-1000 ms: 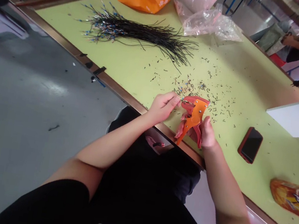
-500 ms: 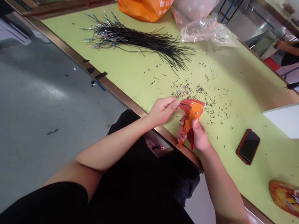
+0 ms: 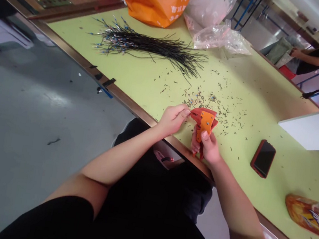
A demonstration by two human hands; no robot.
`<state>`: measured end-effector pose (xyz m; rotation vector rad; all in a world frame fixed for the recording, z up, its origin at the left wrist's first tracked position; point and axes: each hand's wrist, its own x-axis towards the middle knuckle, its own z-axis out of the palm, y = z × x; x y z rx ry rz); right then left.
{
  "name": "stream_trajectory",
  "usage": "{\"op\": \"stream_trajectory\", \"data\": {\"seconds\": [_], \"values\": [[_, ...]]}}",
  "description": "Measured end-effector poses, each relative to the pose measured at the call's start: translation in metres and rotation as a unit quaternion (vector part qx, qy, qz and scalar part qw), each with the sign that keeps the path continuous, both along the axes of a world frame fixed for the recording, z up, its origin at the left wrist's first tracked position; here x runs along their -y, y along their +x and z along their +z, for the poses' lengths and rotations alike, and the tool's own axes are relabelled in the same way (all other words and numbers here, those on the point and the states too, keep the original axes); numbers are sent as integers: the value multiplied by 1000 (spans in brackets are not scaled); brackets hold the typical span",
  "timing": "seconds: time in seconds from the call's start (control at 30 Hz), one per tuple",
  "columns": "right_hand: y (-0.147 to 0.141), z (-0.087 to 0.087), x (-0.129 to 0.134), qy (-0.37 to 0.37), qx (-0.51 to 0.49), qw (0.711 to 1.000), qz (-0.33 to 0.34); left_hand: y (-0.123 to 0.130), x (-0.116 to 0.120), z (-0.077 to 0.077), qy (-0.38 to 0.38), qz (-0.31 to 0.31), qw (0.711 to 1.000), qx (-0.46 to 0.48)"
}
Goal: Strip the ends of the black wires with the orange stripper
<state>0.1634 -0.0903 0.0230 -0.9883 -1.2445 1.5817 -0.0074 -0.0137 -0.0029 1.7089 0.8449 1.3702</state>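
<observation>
My right hand (image 3: 208,144) is wrapped round the handles of an orange and red hand tool (image 3: 206,122), near the table's front edge. At the tool's jaws, my left hand (image 3: 174,117) is closed in a pinch; what its fingers hold is too small or hidden to make out. Beyond both hands, small dark wire offcuts (image 3: 227,115) lie scattered on the green tabletop (image 3: 256,105). A bundle of black wires (image 3: 158,46) with blue and metal tips at its left end lies farther back.
An orange bag (image 3: 155,0) and clear plastic bags (image 3: 209,35) stand at the back. To the right are a phone (image 3: 263,158), a bottle (image 3: 309,215) and a white panel (image 3: 315,127). Another person's arm (image 3: 313,58) shows at the upper right.
My right hand has closed tighter, and the tool's handles are closer together. The tool has tilted slightly, while my left hand stays pinched at its jaws. The view has shifted a little.
</observation>
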Motion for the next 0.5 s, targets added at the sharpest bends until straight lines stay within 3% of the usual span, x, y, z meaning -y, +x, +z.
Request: {"op": "stream_trajectory", "data": {"seconds": [0.13,0.2,0.3,0.4,0.5], "values": [[4,6,5,39,5,999,-2,0,-6,-4,6,7,1000,26],[11,15,7,74,-10,996,-39,-5,-13,-7,-14,58,996,67],[25,32,5,160,-79,972,-151,-11,-20,-8,-51,160,980,103],[30,39,-1,160,-93,962,-200,-8,-15,-5,-29,113,992,36],[23,28,-4,122,-72,975,-171,0,-3,-1,41,86,994,-56]]}}
